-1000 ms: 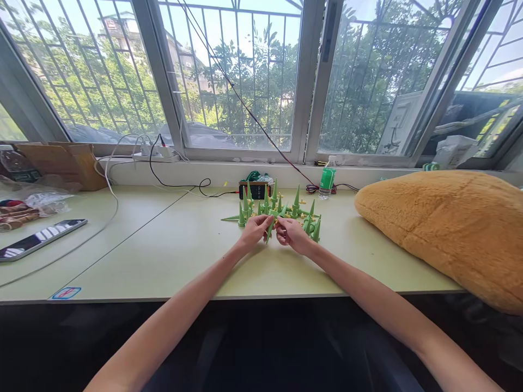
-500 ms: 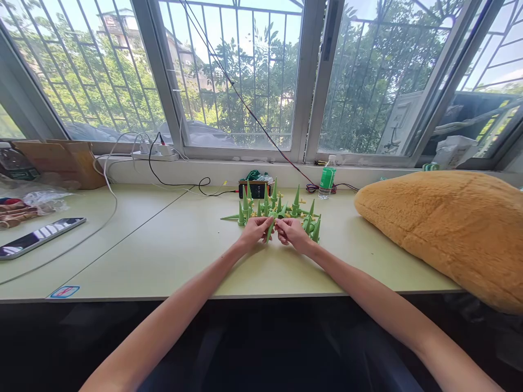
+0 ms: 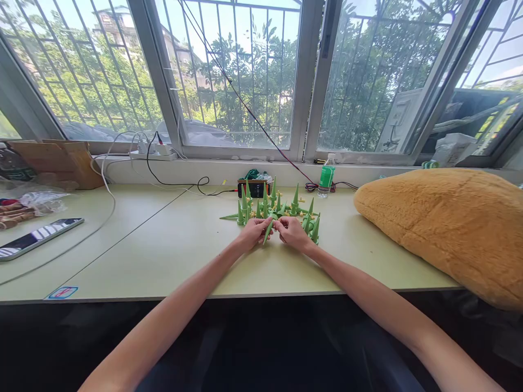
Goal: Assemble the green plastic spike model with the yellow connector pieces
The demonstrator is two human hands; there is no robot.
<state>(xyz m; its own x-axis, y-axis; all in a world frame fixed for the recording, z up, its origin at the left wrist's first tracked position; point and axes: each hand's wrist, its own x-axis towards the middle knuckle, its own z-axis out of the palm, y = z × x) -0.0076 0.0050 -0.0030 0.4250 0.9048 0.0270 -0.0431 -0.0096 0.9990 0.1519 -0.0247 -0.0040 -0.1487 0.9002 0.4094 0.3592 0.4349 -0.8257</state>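
Observation:
My left hand (image 3: 255, 232) pinches a green pointed cone piece (image 3: 268, 232), its tip slanting down toward me. My right hand (image 3: 291, 231) is closed at the upper end of the same piece, its fingertips pressed together there; any small part between them is too small to make out. Just behind my hands stand several green cones (image 3: 295, 201), most of them upright on the table, with small yellow pieces (image 3: 303, 210) among them. One cone (image 3: 229, 216) at the left lies on its side, pointing left.
Behind the cones a phone (image 3: 255, 189) is propped up, with a black cable plugged in. A water bottle (image 3: 326, 175) stands right of it. The orange plush cushion (image 3: 445, 228) covers the right side. Another phone (image 3: 38, 237) and a cardboard box (image 3: 61, 160) are at the left.
The held cone has tilted so that its tip points further left and toward me. My hands stay in nearly the same place, and the view has shifted slightly.

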